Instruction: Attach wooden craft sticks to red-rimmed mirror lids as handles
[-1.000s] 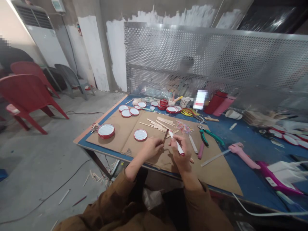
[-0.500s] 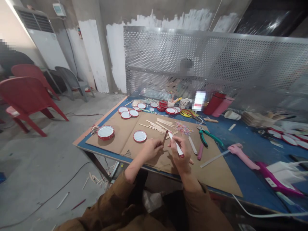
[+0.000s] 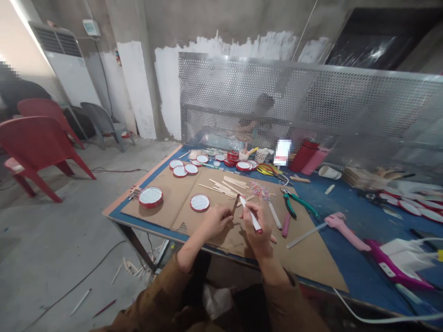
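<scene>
My left hand [image 3: 218, 221] pinches a thin, flat brown stick [image 3: 236, 205] that slants upward from the fingers. My right hand [image 3: 259, 235] grips a white marker with a red end [image 3: 255, 224], its upper tip against or very close to the stick; I cannot tell if they touch. Both hands are over a brown cardboard sheet [image 3: 177, 198]. Beyond them lie several pale wooden sticks [image 3: 226, 185] and a heap of thin coloured strands [image 3: 260, 190]. Left of my hands is a round, red-rimmed white disc [image 3: 200, 203], with a thicker one [image 3: 151, 197] farther left.
Right of my hands lie a white pen-like stick [image 3: 275, 215], a pink one [image 3: 285, 225], green-handled pliers [image 3: 304, 203] and a pink-purple glue gun [image 3: 349, 233]. A lit phone [image 3: 283, 152] and red bottle [image 3: 304, 156] stand before a perforated metal panel [image 3: 221, 87].
The camera view has tilted slightly, so the scene sits a little lower at the back. Both hands keep their grips on the brown stick and the marker, with scarcely any movement.
</scene>
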`<action>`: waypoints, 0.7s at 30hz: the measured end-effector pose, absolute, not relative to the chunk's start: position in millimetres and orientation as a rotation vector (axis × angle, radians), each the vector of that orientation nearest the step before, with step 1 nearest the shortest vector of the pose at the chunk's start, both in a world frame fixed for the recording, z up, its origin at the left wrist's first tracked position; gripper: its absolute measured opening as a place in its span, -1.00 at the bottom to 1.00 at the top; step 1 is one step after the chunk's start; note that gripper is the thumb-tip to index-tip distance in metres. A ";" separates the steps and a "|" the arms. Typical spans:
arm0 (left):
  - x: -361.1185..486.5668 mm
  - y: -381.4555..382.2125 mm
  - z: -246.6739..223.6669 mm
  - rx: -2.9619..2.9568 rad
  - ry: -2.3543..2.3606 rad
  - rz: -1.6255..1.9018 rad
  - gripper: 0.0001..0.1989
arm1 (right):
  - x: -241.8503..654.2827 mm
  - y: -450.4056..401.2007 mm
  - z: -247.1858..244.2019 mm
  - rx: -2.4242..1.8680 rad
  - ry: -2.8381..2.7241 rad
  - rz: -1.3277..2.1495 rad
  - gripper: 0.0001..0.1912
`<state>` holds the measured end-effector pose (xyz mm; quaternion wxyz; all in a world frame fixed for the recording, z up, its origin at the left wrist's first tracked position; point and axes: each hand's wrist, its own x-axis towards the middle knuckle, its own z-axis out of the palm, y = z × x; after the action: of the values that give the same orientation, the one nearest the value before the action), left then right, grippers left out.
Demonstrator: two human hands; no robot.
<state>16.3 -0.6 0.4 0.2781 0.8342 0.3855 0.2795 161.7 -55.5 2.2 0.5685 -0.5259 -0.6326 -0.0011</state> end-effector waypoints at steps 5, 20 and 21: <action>16.5 0.6 -2.1 2.238 1.042 0.750 -0.85 | 161.2 -55.2 4.3 -1.219 -1.510 -0.024 -0.87; 15.9 0.7 -3.6 2.241 0.996 0.778 -0.85 | 160.6 -57.8 7.8 -1.228 -1.540 -0.063 -0.89; 16.0 0.8 -3.9 2.245 0.991 0.781 -0.85 | 160.4 -58.1 8.5 -1.229 -1.547 -0.068 -0.89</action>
<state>16.0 0.8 -3.9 0.2794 0.8370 0.3695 0.2913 160.4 -58.1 8.5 0.5499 -0.5191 -0.6536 -0.0289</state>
